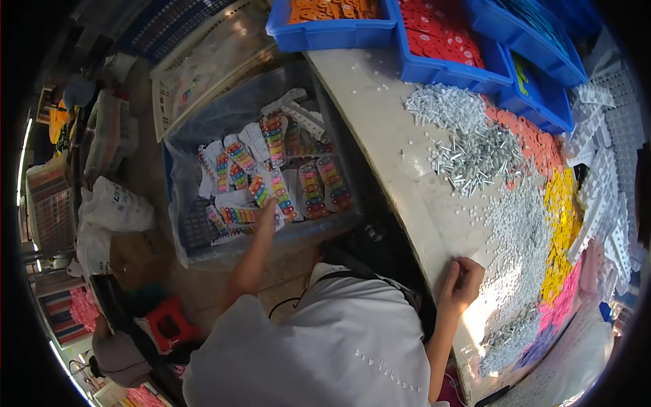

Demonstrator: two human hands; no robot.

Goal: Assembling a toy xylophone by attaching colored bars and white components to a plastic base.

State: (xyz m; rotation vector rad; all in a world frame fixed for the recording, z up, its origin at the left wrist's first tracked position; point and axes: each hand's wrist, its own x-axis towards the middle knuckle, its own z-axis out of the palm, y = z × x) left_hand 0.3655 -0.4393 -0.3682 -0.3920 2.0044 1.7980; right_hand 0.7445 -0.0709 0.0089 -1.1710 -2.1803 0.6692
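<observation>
My left hand [267, 216] reaches down into a blue crate [178, 203] lined with clear plastic. Its fingers close on the near end of a toy xylophone [260, 191] with rainbow-coloured bars on a white base. Several more such xylophones [313, 190] lie in a loose heap around it. On the worktable's near edge rests my right hand [462, 285], its fingers curled in with the thumb beside them. Whatever may be inside those fingers is hidden. Close by it spreads a heap of small whitish pieces [512, 237].
Blue bins [332, 37] with orange and red parts stand at the worktable's [366, 102] far end. Metal pins [475, 163], yellow pieces [561, 224] and white bases [603, 176] cover its right side. A red stool [169, 325] and white bags [115, 210] are at left.
</observation>
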